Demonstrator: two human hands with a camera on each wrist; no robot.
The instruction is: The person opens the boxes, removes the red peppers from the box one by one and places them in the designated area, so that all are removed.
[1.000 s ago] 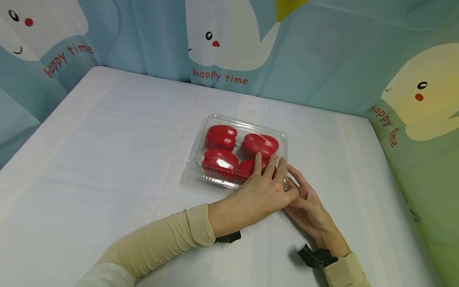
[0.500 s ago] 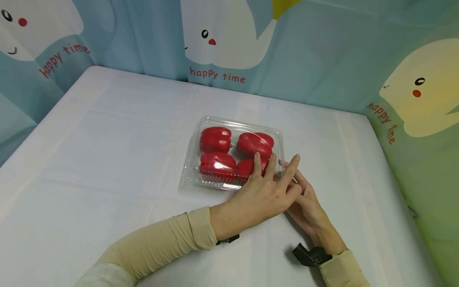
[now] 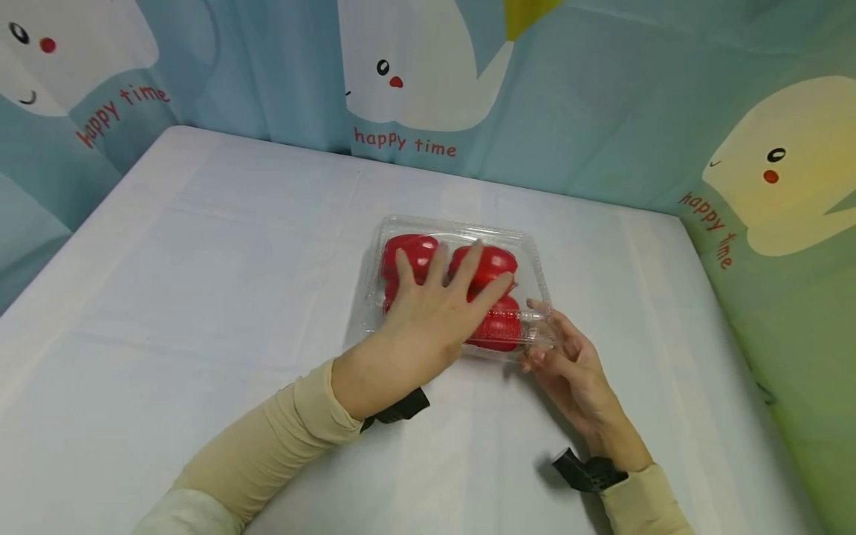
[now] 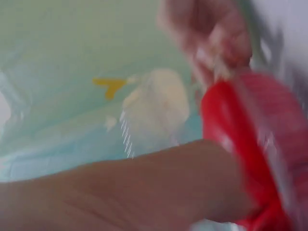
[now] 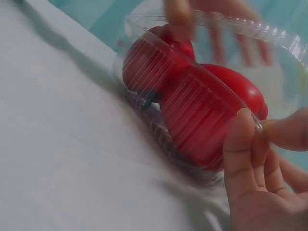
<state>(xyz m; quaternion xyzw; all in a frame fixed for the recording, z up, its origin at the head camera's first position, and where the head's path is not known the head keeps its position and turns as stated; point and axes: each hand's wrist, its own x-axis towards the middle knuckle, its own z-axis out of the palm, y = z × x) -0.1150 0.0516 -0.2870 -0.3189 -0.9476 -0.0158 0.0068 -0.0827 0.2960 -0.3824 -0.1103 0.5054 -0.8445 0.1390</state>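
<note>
A clear plastic clamshell box (image 3: 461, 224) lies at mid-table with several red bell peppers (image 3: 491, 264) inside. My left hand (image 3: 424, 319) is over the box with its fingers spread apart, overlapping the peppers in the head view. At the front right corner, my right hand (image 3: 575, 375) pinches the box's edge. The right wrist view shows this closely: the thumb and fingers of the right hand (image 5: 257, 178) meet on the clear rim, beside a red pepper (image 5: 197, 125). The left wrist view is blurred, with a pepper (image 4: 240, 139) beside the left forearm.
A white cloth (image 3: 200, 297) covers the table all around the box. Behind it and along the right hang blue and green curtains (image 3: 602, 111) printed with cartoon whales. Each wrist carries a black camera, with the right one (image 3: 588, 474) close above the cloth.
My left hand has moved left and away from me, from the box's right corner to over its middle, fingers spreading. My right hand stays at the corner; the box has turned slightly.
</note>
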